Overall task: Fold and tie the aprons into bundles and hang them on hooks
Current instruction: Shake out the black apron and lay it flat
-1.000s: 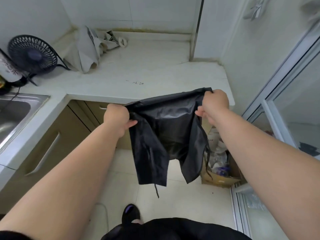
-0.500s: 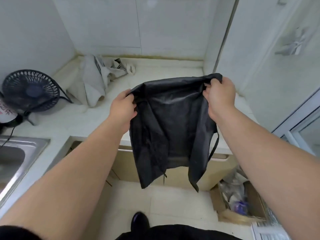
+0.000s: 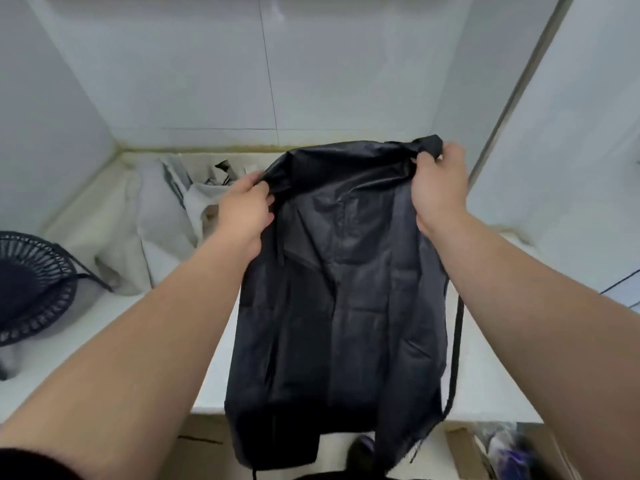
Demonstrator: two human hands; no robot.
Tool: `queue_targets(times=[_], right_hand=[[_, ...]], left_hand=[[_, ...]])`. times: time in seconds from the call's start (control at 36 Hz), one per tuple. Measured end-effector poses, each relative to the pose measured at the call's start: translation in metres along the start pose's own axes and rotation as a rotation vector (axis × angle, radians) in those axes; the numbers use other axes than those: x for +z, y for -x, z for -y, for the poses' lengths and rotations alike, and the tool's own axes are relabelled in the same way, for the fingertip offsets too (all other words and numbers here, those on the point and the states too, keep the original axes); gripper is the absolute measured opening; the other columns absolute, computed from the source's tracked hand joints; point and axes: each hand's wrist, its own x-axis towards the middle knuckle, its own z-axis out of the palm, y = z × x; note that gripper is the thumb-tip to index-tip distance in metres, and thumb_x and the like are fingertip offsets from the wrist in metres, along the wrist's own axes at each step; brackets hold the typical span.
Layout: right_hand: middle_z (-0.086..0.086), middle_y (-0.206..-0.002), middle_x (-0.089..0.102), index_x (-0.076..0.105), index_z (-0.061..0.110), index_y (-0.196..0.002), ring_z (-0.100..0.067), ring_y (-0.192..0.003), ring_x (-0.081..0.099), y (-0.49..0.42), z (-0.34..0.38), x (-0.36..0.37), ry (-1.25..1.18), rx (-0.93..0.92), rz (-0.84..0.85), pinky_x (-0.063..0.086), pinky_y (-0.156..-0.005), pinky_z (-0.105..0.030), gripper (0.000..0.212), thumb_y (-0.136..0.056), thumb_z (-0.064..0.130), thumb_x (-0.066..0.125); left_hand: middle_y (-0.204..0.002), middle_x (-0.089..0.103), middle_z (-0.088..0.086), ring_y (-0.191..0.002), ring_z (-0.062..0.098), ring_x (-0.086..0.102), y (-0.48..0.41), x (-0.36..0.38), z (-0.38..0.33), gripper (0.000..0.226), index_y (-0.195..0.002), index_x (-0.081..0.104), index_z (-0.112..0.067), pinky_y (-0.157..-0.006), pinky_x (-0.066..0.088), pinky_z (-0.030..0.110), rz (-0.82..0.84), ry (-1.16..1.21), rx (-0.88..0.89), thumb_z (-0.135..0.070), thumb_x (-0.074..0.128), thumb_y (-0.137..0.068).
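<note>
My left grip (image 3: 242,209) and right grip (image 3: 438,192) pinch the apron (image 3: 339,306) at top corners — so it hangs flat for folding

There is one shiny black fabric apron (image 3: 346,306), gripped at its top corners by two bare hands, the left hand (image 3: 242,209) and the right hand (image 3: 438,188). One thin black strap (image 3: 458,341) hangs along its right edge. On the one white stone counter (image 3: 485,375) sit one crumpled pale grey cloth heap (image 3: 162,216) and one round black wire-grille fan (image 3: 31,289). Below are one brown cardboard box (image 3: 464,452) and one dark shoe (image 3: 362,452).
</note>
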Motion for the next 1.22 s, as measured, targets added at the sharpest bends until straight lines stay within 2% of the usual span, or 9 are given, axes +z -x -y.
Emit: queue_targets(times=[0.17, 0.28, 0.39, 0.5, 0.67, 0.92, 1.0, 1.11, 1.22], right_hand=[[0.005, -0.087, 0.054, 0.046, 0.027, -0.083, -0.015, -0.084, 0.052, -0.068, -0.028, 0.025, 0.117, 0.102, -0.006, 0.048, -0.085, -0.034, 0.031, -0.089, 0.001, 0.031], [0.000, -0.102, 0.052, 0.050, 0.015, -0.113, -0.020, -0.091, 0.049, -0.112, -0.055, 0.040, 0.461, 0.205, 0.160, 0.038, -0.071, -0.023, 0.034, -0.083, 0.003, 0.041], [-0.014, -0.136, 0.037, 0.028, 0.008, -0.141, -0.034, -0.114, 0.047, -0.141, -0.080, 0.054, 0.722, 0.438, 0.288, 0.044, -0.086, -0.034, 0.065, -0.080, 0.013, 0.050], [-0.014, -0.144, 0.034, 0.026, 0.012, -0.146, -0.034, -0.123, 0.042, -0.164, -0.102, 0.066, 0.762, 0.415, 0.370, 0.039, -0.090, -0.032, 0.064, -0.086, 0.013, 0.049], [-0.011, -0.145, 0.037, 0.031, 0.014, -0.146, -0.032, -0.128, 0.042, -0.189, -0.132, 0.087, 0.824, 0.311, 0.472, 0.037, -0.092, -0.031, 0.056, -0.094, 0.026, 0.046], [-0.017, -0.102, 0.065, 0.063, -0.002, -0.106, -0.031, -0.091, 0.063, -0.208, -0.155, 0.108, 0.690, 0.579, 0.526, 0.050, -0.074, -0.032, 0.032, -0.084, 0.020, 0.066], [-0.021, -0.100, 0.065, 0.066, -0.003, -0.102, -0.028, -0.083, 0.060, -0.205, -0.154, 0.112, 0.708, 0.522, 0.613, 0.042, -0.069, -0.029, 0.022, -0.085, 0.009, 0.059], [-0.012, -0.086, 0.064, 0.067, 0.006, -0.090, -0.024, -0.077, 0.058, -0.198, -0.146, 0.113, 0.525, 0.373, 0.524, 0.041, -0.066, -0.029, 0.019, -0.092, 0.022, 0.056], [-0.004, -0.085, 0.068, 0.066, 0.017, -0.076, -0.023, -0.084, 0.065, -0.201, -0.132, 0.109, 0.189, 0.451, 0.345, 0.051, -0.075, -0.031, 0.020, -0.092, 0.026, 0.058]], left_hand=[[-0.101, 0.064, 0.001, -0.081, 0.010, 0.059, -0.068, 0.020, 0.008, 0.034, -0.098, 0.060, -0.025, -0.067, 0.048, 0.025, -0.142, -0.249, 0.056, -0.003, 0.035, -0.094], [-0.104, 0.065, 0.006, -0.094, 0.025, 0.057, -0.109, 0.023, 0.022, 0.032, -0.107, 0.067, -0.019, -0.084, 0.048, 0.036, -0.100, -0.721, 0.055, -0.008, 0.043, -0.088], [-0.137, 0.052, 0.009, -0.127, 0.031, 0.044, -0.146, 0.027, 0.043, 0.041, -0.129, 0.056, -0.014, -0.105, 0.037, 0.038, 0.016, -1.115, -0.146, -0.023, 0.050, -0.090], [-0.135, 0.054, 0.009, -0.125, 0.030, 0.047, -0.173, 0.030, 0.061, 0.043, -0.124, 0.061, -0.019, -0.105, 0.038, 0.040, -0.005, -1.079, -0.101, -0.034, 0.045, -0.087], [-0.067, 0.046, 0.005, -0.076, 0.027, 0.045, -0.211, 0.046, 0.078, 0.036, -0.064, 0.040, -0.009, -0.054, 0.026, 0.032, 0.000, -1.084, -0.056, -0.023, 0.035, -0.097], [-0.093, 0.067, 0.010, -0.080, 0.024, 0.062, -0.241, 0.045, 0.098, 0.031, -0.099, 0.064, -0.008, -0.069, 0.052, 0.031, 0.314, -0.703, -0.832, -0.036, 0.053, -0.091], [-0.109, 0.069, 0.012, -0.091, 0.025, 0.065, -0.238, 0.051, 0.091, 0.028, -0.106, 0.066, -0.006, -0.074, 0.054, 0.030, 0.538, -0.668, -0.915, -0.027, 0.054, -0.092], [-0.081, 0.073, 0.010, -0.070, 0.019, 0.070, -0.234, 0.059, 0.079, 0.013, -0.087, 0.067, -0.001, -0.063, 0.058, 0.026, 0.686, -0.702, -0.931, -0.012, 0.061, -0.087], [-0.099, 0.070, 0.015, -0.088, 0.022, 0.068, -0.230, 0.055, 0.068, 0.035, -0.110, 0.063, 0.007, -0.080, 0.056, 0.030, 0.849, -0.726, -0.856, -0.009, 0.070, -0.079]])
